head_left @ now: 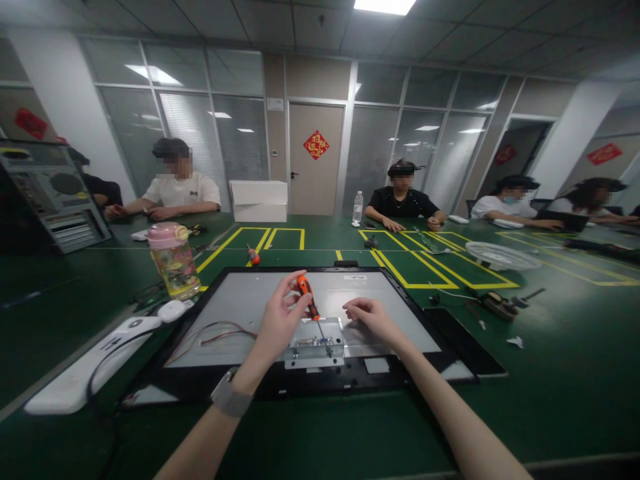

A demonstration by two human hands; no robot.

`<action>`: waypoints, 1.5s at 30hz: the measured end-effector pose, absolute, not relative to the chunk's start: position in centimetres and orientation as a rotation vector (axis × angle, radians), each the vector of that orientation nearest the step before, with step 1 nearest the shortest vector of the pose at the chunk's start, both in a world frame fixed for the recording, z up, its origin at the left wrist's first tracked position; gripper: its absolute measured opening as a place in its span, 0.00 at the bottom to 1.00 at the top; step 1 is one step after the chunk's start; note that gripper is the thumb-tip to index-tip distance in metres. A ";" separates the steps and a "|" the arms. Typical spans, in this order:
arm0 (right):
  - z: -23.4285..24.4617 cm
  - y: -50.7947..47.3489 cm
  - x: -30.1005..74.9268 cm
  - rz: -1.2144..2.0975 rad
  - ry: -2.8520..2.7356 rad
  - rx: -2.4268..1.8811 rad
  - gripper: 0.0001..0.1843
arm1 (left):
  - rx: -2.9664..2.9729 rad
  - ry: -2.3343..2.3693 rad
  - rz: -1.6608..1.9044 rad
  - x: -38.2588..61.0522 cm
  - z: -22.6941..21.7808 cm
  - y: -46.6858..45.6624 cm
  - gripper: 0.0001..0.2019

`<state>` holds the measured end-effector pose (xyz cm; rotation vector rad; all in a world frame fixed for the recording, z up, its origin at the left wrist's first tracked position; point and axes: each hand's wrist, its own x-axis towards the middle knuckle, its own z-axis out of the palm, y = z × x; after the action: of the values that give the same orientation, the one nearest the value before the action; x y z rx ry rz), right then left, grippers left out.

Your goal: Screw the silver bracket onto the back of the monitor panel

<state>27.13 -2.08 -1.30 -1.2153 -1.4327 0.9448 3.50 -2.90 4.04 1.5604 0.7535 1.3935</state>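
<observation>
A monitor panel (250, 300) lies face down on the green table, its grey metal back up inside a black frame. My left hand (280, 317) is closed round an orange-handled screwdriver (308, 297), whose shaft points down onto a small metal circuit-board cover (313, 347) near the panel's front edge. My right hand (367, 315) rests on the panel just right of that cover, fingers curled and pressed down on the metal; I cannot make out anything in them. Thin red and brown wires (220, 331) run across the panel to the left.
A pink-lidded bottle (173, 260) stands at the left, with a white plastic stand part (85, 370) and cables in front of it. Small tools (500, 303) and a white fan grille (503, 255) lie at the right. Several people sit along the far side. An open computer case (55, 193) stands far left.
</observation>
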 end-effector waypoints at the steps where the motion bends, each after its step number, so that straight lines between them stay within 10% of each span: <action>1: -1.4 -2.1 27.0 0.947 -1.441 -1.218 0.19 | 1.587 0.757 1.399 3.5 4.1 -3.0 0.24; 45: 1.0 -5.7 24.1 0.897 -1.913 -1.162 0.10 | 1.618 0.708 1.487 3.7 3.6 -2.8 0.21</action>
<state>24.05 -5.71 0.99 -1.1623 -1.9132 0.8970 3.73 -2.82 3.56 1.6180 0.7075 1.4869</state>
